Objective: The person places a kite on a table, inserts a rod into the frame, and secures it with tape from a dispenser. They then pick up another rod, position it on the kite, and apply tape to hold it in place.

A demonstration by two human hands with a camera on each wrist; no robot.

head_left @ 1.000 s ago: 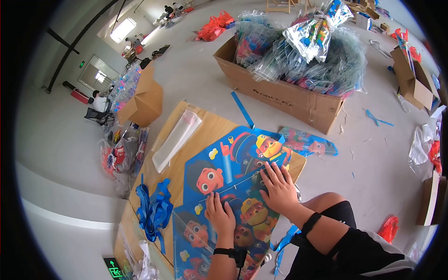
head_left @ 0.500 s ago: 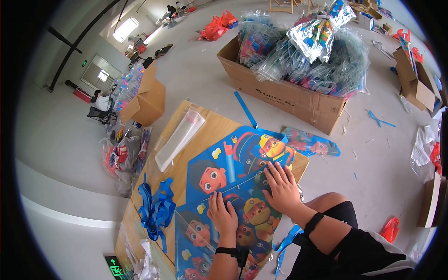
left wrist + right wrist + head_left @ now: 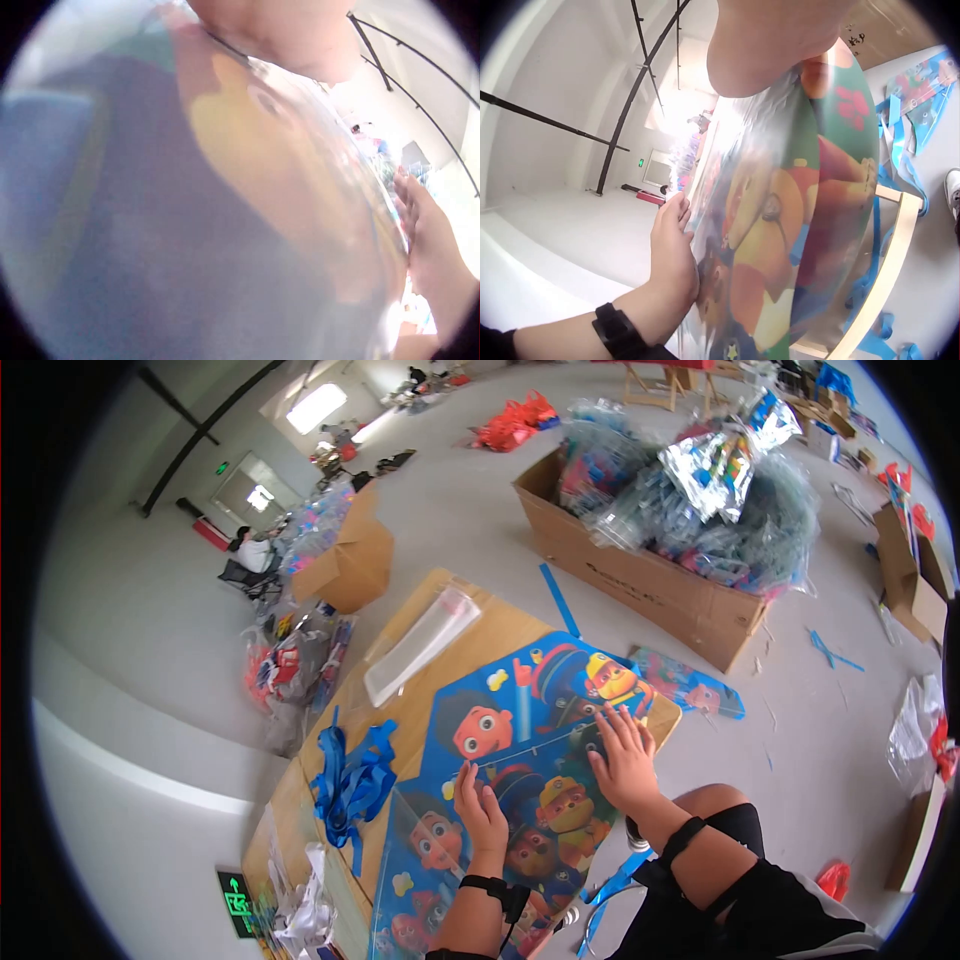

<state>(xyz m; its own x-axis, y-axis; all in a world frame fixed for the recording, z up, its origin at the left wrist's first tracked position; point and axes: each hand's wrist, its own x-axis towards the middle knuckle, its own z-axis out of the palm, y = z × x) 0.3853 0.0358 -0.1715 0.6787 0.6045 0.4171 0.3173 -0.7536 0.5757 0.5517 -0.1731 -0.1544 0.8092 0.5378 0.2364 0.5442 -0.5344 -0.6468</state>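
Observation:
A blue cartoon-printed sheet point(image 3: 475, 725) lies on the wooden table, its pointed corners toward the far side. Over its near part is a second printed sheet under glossy clear plastic point(image 3: 545, 830), whose straight far edge crosses between my hands. My left hand point(image 3: 482, 810) is at the left end of that edge, fingers extended and thumb a little apart. Farther right, my right hand point(image 3: 627, 765) has its straight fingers spread over the edge near the table's right side. In the right wrist view the plastic-covered sheet point(image 3: 765, 225) bends down past the table side.
Left on the table point(image 3: 415, 745) are a heap of blue ribbon point(image 3: 352, 780) and a stack of clear plastic sleeves point(image 3: 425, 645). Crumpled white plastic point(image 3: 305, 910) lies at the near left. Beyond stands a large carton point(image 3: 640, 585) of bagged goods; another printed piece point(image 3: 690, 682) lies past the right corner.
The head view has swung, so the scene sits farther right. My left hand has shifted slightly left along the edge and tilted onto its side. The right hand stays at about the same spot.

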